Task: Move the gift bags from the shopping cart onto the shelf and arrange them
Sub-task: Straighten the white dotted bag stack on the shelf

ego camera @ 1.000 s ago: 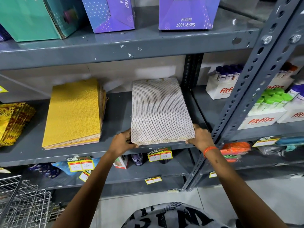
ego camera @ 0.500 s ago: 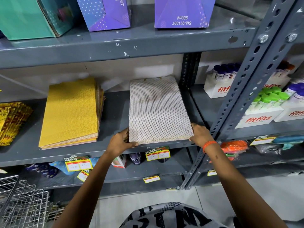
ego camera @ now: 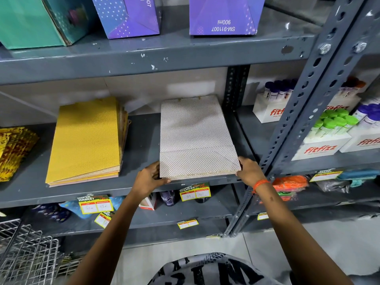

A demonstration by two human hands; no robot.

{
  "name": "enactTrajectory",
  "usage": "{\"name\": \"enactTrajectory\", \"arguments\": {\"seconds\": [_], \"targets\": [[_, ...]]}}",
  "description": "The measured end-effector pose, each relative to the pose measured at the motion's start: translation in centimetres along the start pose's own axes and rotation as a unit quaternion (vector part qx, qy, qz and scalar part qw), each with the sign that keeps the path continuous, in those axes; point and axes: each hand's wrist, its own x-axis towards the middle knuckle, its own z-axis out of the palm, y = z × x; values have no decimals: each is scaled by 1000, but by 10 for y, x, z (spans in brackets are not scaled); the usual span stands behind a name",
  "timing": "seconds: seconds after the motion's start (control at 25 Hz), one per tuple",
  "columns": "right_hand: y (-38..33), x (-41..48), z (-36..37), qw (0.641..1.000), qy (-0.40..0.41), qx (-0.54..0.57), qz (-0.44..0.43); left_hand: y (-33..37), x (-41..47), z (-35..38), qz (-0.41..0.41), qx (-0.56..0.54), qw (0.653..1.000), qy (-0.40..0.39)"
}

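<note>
A flat stack of white dotted gift bags lies on the grey middle shelf, its near edge at the shelf's front lip. My left hand grips the stack's near left corner. My right hand, with an orange band at the wrist, grips the near right corner. A stack of yellow gift bags lies flat to the left on the same shelf. Gold and red patterned bags lie at the far left. The wire shopping cart shows at the bottom left; its contents are out of view.
A perforated grey upright stands just right of my right hand. Beyond it are FitFizz boxes with green-capped tubes. Purple and teal boxes sit on the shelf above. Price tags hang on the shelf edge.
Both hands stay on the near corners of the white stack. The stack has barely shifted; the view has drifted slightly.
</note>
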Motion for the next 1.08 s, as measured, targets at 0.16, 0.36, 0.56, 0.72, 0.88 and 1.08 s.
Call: {"name": "enactTrajectory", "arguments": {"seconds": [0.16,0.36,0.56,0.72,0.88,1.08], "targets": [[0,0,1,1000,-8,-2,-4,2,0,0,1,-7,1000,-3],[1,1,3,999,-8,-34,2,0,0,-1,-7,-14,1000,-6],[3,-1,4,999,8,-53,1,-2,4,-2,-11,-2,1000,-11],[2,0,4,998,13,-61,5,-1,8,-4,-18,-16,999,-24],[0,0,3,998,17,-60,14,3,7,-6,-11,-7,999,-32],[-1,1,4,997,14,-71,13,6,6,-5,-9,-22,999,-29]]}}
